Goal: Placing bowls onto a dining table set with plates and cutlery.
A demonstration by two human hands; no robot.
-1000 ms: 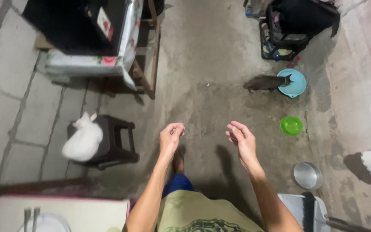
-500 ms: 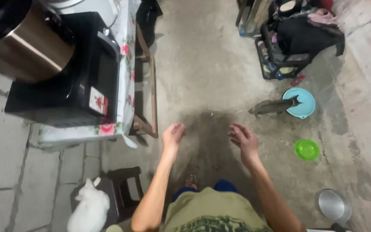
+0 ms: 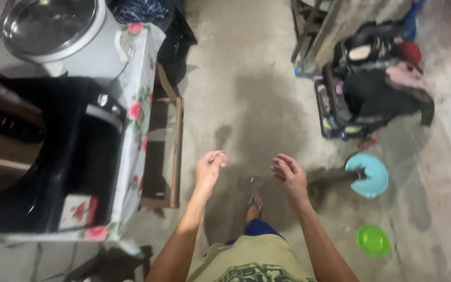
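I look down at a concrete floor with both arms held out in front of me. My left hand (image 3: 208, 169) hangs loosely curled, with thumb and fingertips nearly touching and nothing in it. My right hand (image 3: 288, 174) is beside it, palm up, fingers half bent and apart, also holding nothing. Neither hand touches anything. One sandalled foot (image 3: 253, 205) shows below them. A grey cat (image 3: 332, 177) stands just right of my right hand with its head at a light blue bowl (image 3: 370, 177).
A table with a floral cloth (image 3: 134, 136) stands on the left, carrying a black appliance (image 3: 53, 156) and a white rice cooker (image 3: 63, 36). A black cart piled with bags (image 3: 371, 99) sits at the right. A green bowl (image 3: 373, 241) lies on the floor.
The view has moved forward along the floor: table, cat and bowls slid down the frame, and the stool with the white animal has left the view. Both hands kept their pose.
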